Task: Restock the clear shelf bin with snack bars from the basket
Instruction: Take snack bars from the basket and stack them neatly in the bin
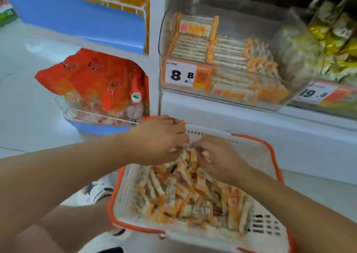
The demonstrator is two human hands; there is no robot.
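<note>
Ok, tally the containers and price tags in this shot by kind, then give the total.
Clear shelf bins: 2, the snack bar bin and its neighbour with yellow packs
Baskets: 1, white with an orange rim
Price tags: 2, 8.8 and the partly cut-off one
Total: 5

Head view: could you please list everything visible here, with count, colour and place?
snack bars: many, orange and white wrappers, loose in the basket
basket: one, white with orange rim, low in front of the shelf
clear shelf bin: one, transparent, on the shelf, holding stacked bars
price tag: one, white and orange, reads 8.8, on the bin front
neighbouring bin: one, clear, yellow-wrapped goods, at right
red packets: several, in a lower rack at left
water bottle: one, clear, beside the packets
shoe: one, white, left of the basket
left hand: gathering bars at the basket's far end
right hand: gathering bars beside it
</note>
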